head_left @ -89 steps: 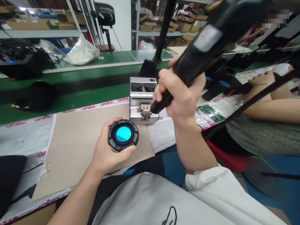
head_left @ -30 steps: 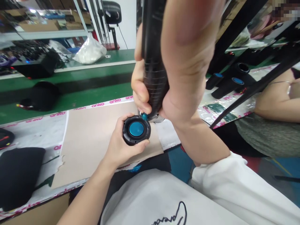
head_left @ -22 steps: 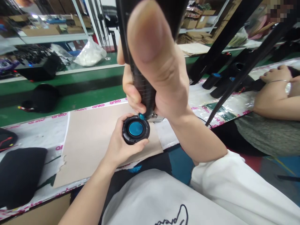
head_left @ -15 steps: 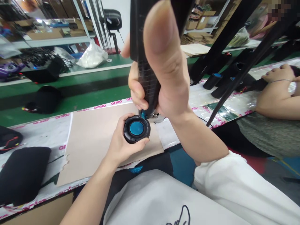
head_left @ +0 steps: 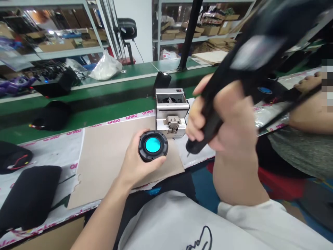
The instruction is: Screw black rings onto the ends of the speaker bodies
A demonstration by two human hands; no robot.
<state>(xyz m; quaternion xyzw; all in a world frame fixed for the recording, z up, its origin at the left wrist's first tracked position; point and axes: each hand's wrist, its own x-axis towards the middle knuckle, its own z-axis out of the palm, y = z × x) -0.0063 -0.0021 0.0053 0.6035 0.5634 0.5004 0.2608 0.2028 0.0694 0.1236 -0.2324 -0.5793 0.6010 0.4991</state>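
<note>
At a green assembly table [head_left: 78, 116], over a cardboard sheet [head_left: 109, 163] near a steel screw feeder [head_left: 171, 111], a person's right hand [head_left: 226, 118] grips an electric screwdriver [head_left: 260, 52]. The left hand [head_left: 137, 166] curls its fingers around a round black housing [head_left: 153, 146], apparently light and stiff, best held by the rim.

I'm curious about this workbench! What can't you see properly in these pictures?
Head view:
The back of the round black part is hidden by the left hand holding it.
The top of the electric screwdriver is cut off by the picture's upper right corner.
The screwdriver's tip, below the right hand, is too small and blurred.
The co-worker's arm is cut off by the right edge.
</note>
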